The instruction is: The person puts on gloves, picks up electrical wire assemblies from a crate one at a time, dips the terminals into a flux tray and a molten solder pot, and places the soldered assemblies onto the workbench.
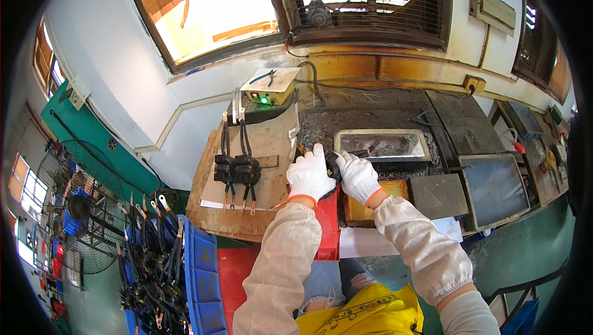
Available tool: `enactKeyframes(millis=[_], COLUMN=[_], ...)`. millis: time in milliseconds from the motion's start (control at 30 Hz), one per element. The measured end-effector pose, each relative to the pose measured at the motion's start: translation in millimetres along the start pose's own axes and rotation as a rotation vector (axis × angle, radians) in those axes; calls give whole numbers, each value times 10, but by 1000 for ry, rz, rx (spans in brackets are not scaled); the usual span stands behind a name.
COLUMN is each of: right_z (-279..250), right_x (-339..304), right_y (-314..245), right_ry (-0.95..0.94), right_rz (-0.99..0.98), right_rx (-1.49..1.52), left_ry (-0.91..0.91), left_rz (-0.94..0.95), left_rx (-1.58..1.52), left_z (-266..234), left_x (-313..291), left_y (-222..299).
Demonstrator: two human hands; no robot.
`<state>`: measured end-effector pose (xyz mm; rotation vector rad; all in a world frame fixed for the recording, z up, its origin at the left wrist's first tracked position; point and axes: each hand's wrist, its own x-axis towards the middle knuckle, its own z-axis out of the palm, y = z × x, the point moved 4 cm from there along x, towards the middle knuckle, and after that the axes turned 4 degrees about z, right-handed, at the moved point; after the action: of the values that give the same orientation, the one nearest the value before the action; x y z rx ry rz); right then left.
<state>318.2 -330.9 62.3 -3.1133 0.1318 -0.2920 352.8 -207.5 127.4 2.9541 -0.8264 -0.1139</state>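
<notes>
Both my hands wear white knit gloves and meet over the bench around one black cable part. My left hand [309, 174] grips its left side with the thumb up. My right hand [359, 177] closes on the other side. Between them a bit of the black block [333, 165] shows; the rest is hidden by the gloves. A dark lead end [372, 145] reaches over the near-left part of a rectangular metal-rimmed bath [346, 132] with silvery-grey contents. I cannot tell whether it touches the surface. Two similar black blocks with leads [237, 170] lie on cardboard to the left.
Before me sits a small tray of amber stuff [395, 188], with a dark plate [438, 196] beside it. Farther right is a grey-filled tray [494, 187]. A lit control box [269, 95] carries pliers. Lower left, a blue crate [204, 279] holds many cable parts near a fan [77, 211].
</notes>
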Motion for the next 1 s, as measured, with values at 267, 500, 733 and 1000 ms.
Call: enactKeyframes(millis=[267, 500, 733, 1000], right_z=[37, -7, 41, -2], right_x=[6, -7, 10, 21], right_y=[5, 20, -8, -17], right_ry=[35, 18, 23, -30], right_rz=[-14, 4, 3, 9], right_rx=[12, -17, -30, -39], left_ry=[46, 51, -3, -10], left_rz=[13, 20, -12, -15], left_rx=[-1, -2, 4, -5], left_z=[6, 6, 25, 1], left_x=[-15, -17, 4, -2], left_y=[0, 28, 0, 2])
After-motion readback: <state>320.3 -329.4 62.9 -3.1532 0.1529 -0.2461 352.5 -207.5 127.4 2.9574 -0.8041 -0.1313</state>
